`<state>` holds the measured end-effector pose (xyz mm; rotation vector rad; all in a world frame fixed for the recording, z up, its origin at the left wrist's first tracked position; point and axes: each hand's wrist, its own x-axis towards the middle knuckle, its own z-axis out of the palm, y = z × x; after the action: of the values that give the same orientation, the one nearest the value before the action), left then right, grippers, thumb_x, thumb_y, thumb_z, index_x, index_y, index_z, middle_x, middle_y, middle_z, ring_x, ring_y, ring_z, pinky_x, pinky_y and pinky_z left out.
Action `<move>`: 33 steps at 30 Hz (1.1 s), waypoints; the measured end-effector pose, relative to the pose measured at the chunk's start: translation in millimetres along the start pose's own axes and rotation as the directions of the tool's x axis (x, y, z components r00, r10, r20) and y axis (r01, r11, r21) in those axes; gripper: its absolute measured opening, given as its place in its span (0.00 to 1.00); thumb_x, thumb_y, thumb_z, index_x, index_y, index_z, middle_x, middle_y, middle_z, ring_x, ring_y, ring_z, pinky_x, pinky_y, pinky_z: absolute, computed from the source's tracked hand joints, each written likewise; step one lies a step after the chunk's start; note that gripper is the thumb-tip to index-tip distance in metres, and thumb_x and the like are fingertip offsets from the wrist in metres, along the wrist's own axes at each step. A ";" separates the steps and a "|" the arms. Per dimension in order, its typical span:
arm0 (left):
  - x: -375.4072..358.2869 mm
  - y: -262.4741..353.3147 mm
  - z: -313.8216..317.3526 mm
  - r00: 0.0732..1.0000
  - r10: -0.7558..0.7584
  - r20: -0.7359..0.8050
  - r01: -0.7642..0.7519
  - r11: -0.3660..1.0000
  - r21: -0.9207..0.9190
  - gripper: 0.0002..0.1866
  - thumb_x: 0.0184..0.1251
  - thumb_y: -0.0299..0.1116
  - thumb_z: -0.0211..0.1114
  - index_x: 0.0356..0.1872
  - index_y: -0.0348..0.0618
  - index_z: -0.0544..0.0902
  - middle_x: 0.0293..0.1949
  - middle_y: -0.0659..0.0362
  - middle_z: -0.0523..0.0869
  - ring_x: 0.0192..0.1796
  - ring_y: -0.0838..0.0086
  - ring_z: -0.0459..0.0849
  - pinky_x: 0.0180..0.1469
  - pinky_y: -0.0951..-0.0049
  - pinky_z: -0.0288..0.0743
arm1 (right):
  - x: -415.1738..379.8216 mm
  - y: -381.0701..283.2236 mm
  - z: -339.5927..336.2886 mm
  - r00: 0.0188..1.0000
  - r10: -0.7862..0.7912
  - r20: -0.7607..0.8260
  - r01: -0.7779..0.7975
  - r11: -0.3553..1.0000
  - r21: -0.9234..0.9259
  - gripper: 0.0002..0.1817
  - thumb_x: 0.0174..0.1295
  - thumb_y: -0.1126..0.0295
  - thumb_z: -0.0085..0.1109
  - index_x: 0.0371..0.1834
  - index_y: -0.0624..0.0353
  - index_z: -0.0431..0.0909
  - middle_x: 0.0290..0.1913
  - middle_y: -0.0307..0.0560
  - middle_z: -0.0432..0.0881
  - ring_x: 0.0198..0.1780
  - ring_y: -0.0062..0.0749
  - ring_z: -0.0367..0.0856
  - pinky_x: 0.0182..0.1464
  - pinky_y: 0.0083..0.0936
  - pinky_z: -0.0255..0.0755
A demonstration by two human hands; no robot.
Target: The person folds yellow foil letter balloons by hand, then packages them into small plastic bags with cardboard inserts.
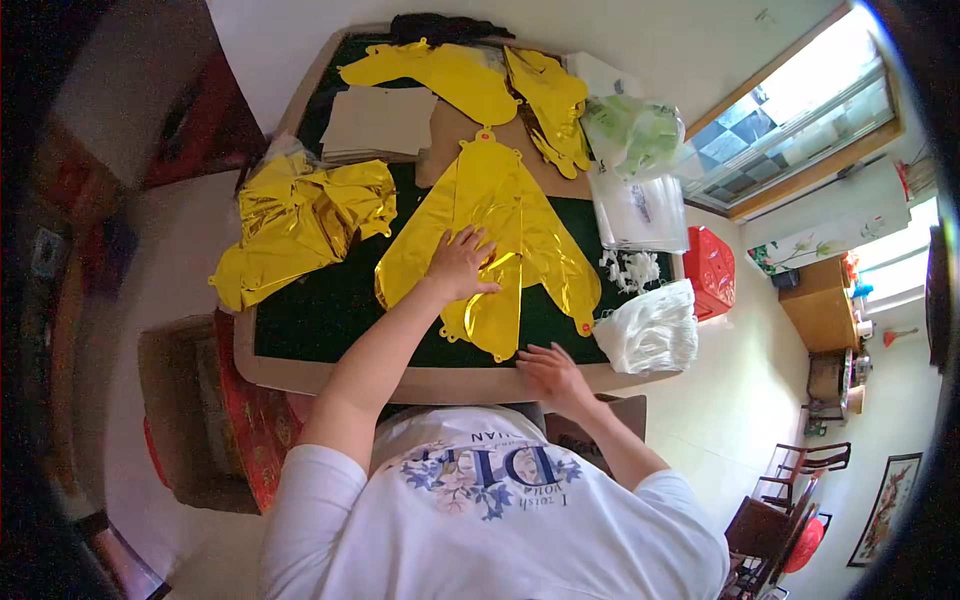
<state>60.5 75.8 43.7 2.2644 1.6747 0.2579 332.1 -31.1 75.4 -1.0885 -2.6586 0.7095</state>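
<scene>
Flat, uninflated gold foil balloons (487,190) with small round tabs lie fanned out on the dark green table top (300,330). My left hand (462,266) rests on them with fingers spread, pressing the foil and holding nothing visible. Close to the table's front edge is my right hand (556,380), its fingers stretched out and slightly blurred. It is nearest to the lower end of the balloons, apart from them. To the left lies a crumpled gold foil pile (300,215). More gold foil pieces (440,80) are at the far side.
A stack of grey-brown cards (378,122) lies at the back left. Clear plastic bags (638,208), small white pieces (630,270) and a bundle of white string (650,328) line the right side. A red plastic stool (710,272) stands beyond; a cardboard box (190,420) is at lower left.
</scene>
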 end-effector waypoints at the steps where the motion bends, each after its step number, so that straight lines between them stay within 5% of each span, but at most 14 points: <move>1: -0.7 -0.3 1.2 1.000 0.004 -0.011 -0.004 1.000 0.005 0.44 0.49 0.63 0.68 0.66 0.52 0.68 0.71 0.55 0.61 0.74 0.60 0.55 0.72 0.49 0.49 | 7.5 6.3 -9.9 0.997 0.071 -0.027 -0.069 0.995 0.068 0.14 0.64 0.68 0.53 0.50 0.60 0.78 0.48 0.52 0.76 0.50 0.40 0.74 0.56 0.35 0.66; 2: -1.0 -0.2 2.0 1.000 0.011 -0.023 -0.010 1.000 0.010 0.43 0.48 0.62 0.69 0.65 0.52 0.69 0.71 0.54 0.62 0.74 0.58 0.56 0.72 0.50 0.50 | 15.8 13.5 -20.7 0.988 0.143 -0.051 -0.135 0.981 0.138 0.12 0.64 0.67 0.54 0.44 0.61 0.81 0.39 0.52 0.80 0.41 0.40 0.78 0.48 0.32 0.72; 3: -0.9 0.1 1.1 0.999 0.017 -0.029 -0.017 1.000 0.013 0.43 0.48 0.62 0.69 0.65 0.52 0.69 0.71 0.54 0.62 0.74 0.58 0.56 0.72 0.50 0.50 | 29.7 36.8 -21.6 0.859 0.511 -0.015 -0.488 0.828 0.278 0.11 0.64 0.65 0.54 0.39 0.61 0.80 0.32 0.53 0.79 0.36 0.45 0.79 0.39 0.36 0.73; 4: -1.1 0.4 -0.2 1.000 0.013 -0.005 -0.013 1.000 0.020 0.44 0.48 0.62 0.68 0.65 0.52 0.68 0.71 0.54 0.62 0.74 0.58 0.56 0.72 0.50 0.50 | 35.9 57.2 -21.3 0.848 0.232 -0.477 -0.303 0.950 -0.076 0.13 0.64 0.63 0.55 0.43 0.61 0.78 0.36 0.56 0.79 0.40 0.48 0.78 0.42 0.38 0.72; 5: -1.2 1.2 -1.7 1.000 0.007 0.017 -0.008 1.000 0.028 0.44 0.49 0.63 0.68 0.66 0.52 0.68 0.71 0.54 0.61 0.74 0.59 0.55 0.72 0.50 0.50 | 47.6 71.3 -36.3 0.822 0.266 -0.503 -0.377 0.917 -0.131 0.18 0.59 0.70 0.59 0.53 0.59 0.76 0.43 0.58 0.81 0.48 0.52 0.78 0.50 0.41 0.71; 13: -3.2 1.4 -2.2 1.000 0.007 -0.001 -0.007 1.000 0.017 0.44 0.51 0.64 0.66 0.67 0.54 0.66 0.72 0.55 0.60 0.75 0.61 0.54 0.73 0.48 0.47 | 80.2 141.4 -39.4 0.724 0.519 -0.454 -0.654 0.727 -0.211 0.17 0.53 0.62 0.61 0.43 0.60 0.77 0.41 0.57 0.81 0.46 0.53 0.79 0.49 0.44 0.73; 21: -4.3 2.2 -4.7 1.000 0.000 0.025 0.000 1.000 0.004 0.44 0.51 0.64 0.66 0.68 0.54 0.66 0.72 0.55 0.60 0.75 0.61 0.54 0.73 0.48 0.46 | 95.6 110.8 -50.5 0.794 0.429 -0.431 -0.585 0.732 -0.349 0.13 0.57 0.62 0.62 0.35 0.61 0.77 0.36 0.54 0.82 0.40 0.46 0.81 0.43 0.39 0.75; 22: -4.5 2.6 -5.2 1.000 0.001 0.021 -0.002 1.000 0.005 0.44 0.51 0.64 0.66 0.68 0.54 0.66 0.72 0.55 0.60 0.75 0.61 0.54 0.73 0.48 0.46 | 101.5 104.7 -52.0 0.880 0.454 -0.138 -0.436 0.889 0.142 0.13 0.61 0.61 0.59 0.35 0.62 0.77 0.36 0.49 0.82 0.39 0.40 0.82 0.43 0.35 0.75; 23: -5.0 2.6 -5.8 1.000 -0.001 0.025 0.001 1.000 0.003 0.44 0.51 0.64 0.65 0.68 0.54 0.66 0.72 0.55 0.59 0.75 0.61 0.53 0.73 0.48 0.46 | 108.1 98.3 -52.7 0.949 0.294 0.116 -0.299 0.715 0.632 0.14 0.66 0.61 0.57 0.36 0.62 0.77 0.36 0.45 0.82 0.37 0.34 0.82 0.42 0.31 0.75; 25: -5.8 3.5 -6.7 1.000 0.001 0.030 -0.001 1.000 0.005 0.45 0.51 0.63 0.65 0.69 0.54 0.66 0.72 0.56 0.59 0.75 0.62 0.53 0.73 0.48 0.46 | 122.9 34.1 -87.1 0.974 0.160 0.158 -0.215 0.457 0.863 0.14 0.72 0.62 0.50 0.38 0.63 0.77 0.37 0.40 0.82 0.37 0.24 0.80 0.42 0.24 0.74; 26: -5.2 3.7 -7.7 0.998 0.000 0.068 -0.007 0.995 0.099 0.46 0.49 0.64 0.66 0.69 0.54 0.65 0.72 0.56 0.59 0.75 0.62 0.52 0.73 0.49 0.45 | 136.7 44.5 -73.5 0.967 0.253 0.027 -0.139 0.439 0.887 0.12 0.71 0.65 0.50 0.44 0.64 0.78 0.39 0.41 0.82 0.43 0.24 0.80 0.45 0.23 0.74; 29: -6.5 2.2 -10.0 0.991 -0.014 0.133 -0.026 0.956 0.292 0.48 0.47 0.65 0.66 0.70 0.54 0.65 0.73 0.56 0.60 0.76 0.62 0.51 0.74 0.50 0.43 | 171.9 97.0 -30.3 0.824 0.234 -0.516 -0.134 0.966 0.223 0.16 0.67 0.71 0.50 0.55 0.65 0.73 0.49 0.53 0.81 0.54 0.41 0.79 0.56 0.29 0.71; 31: -12.6 -3.2 -7.8 1.000 0.009 -0.005 -0.010 0.969 -0.247 0.49 0.44 0.66 0.67 0.69 0.56 0.66 0.71 0.56 0.62 0.75 0.61 0.51 0.74 0.51 0.40 | 184.7 107.7 -11.2 0.740 0.178 -0.649 -0.091 0.982 0.165 0.18 0.65 0.74 0.49 0.59 0.64 0.71 0.55 0.58 0.77 0.57 0.48 0.76 0.60 0.31 0.69; 33: -5.6 -7.0 8.1 0.999 0.003 -0.042 -0.010 0.984 -0.178 0.50 0.42 0.67 0.68 0.69 0.58 0.67 0.70 0.56 0.65 0.75 0.60 0.52 0.74 0.51 0.39 | 189.0 112.5 -6.1 0.722 0.266 -0.639 -0.144 0.961 0.238 0.19 0.66 0.75 0.47 0.61 0.63 0.70 0.59 0.57 0.75 0.60 0.49 0.73 0.62 0.33 0.67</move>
<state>55.2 71.1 33.9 2.1473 1.5959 0.4414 267.9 172.7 22.9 -1.2977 -1.8475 0.4463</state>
